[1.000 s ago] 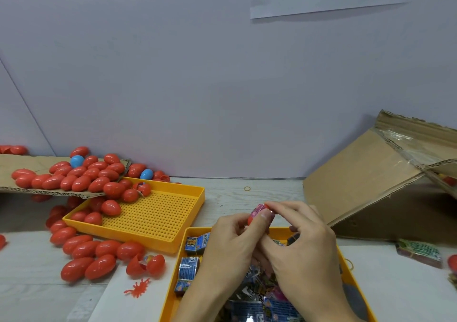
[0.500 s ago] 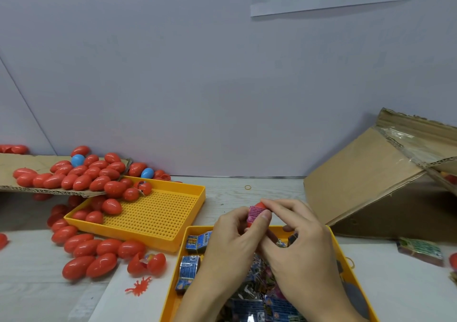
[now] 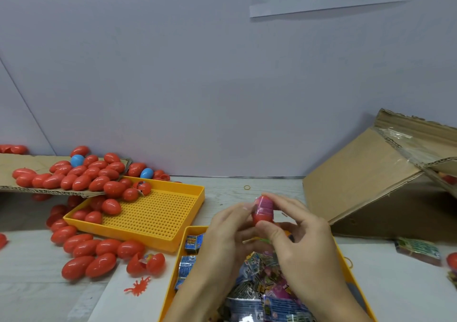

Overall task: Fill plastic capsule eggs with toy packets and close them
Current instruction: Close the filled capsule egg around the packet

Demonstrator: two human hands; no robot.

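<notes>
We are pinching a red egg (image 3: 262,216) with both hands above the far edge of the near tray (image 3: 345,267). Our right hand (image 3: 303,245) is curling round it: forefinger over the top, thumb (image 3: 268,230) under the bottom. Our left hand (image 3: 222,232) is closing fingertips on its left side, where a pink packet (image 3: 264,204) is showing at the top. Whether the upper shell is on yet, we cannot tell.

Judgement: we are stuffing the packet in before closing. To do it well, we should be tucking every corner of film below the rim, then pressing the halves squarely together; a trapped edge would likely keep the seam from snapping.

Below our hands, the near tray is holding loose packets (image 3: 259,284). Further left, the perforated tray (image 3: 158,213) is carrying a few eggs in its far-left corner. More eggs (image 3: 81,250) are lying on the table (image 3: 32,287) beside it, one open egg (image 3: 146,263) among them. A cardboard box (image 3: 371,180) is leaning at the right.
</notes>
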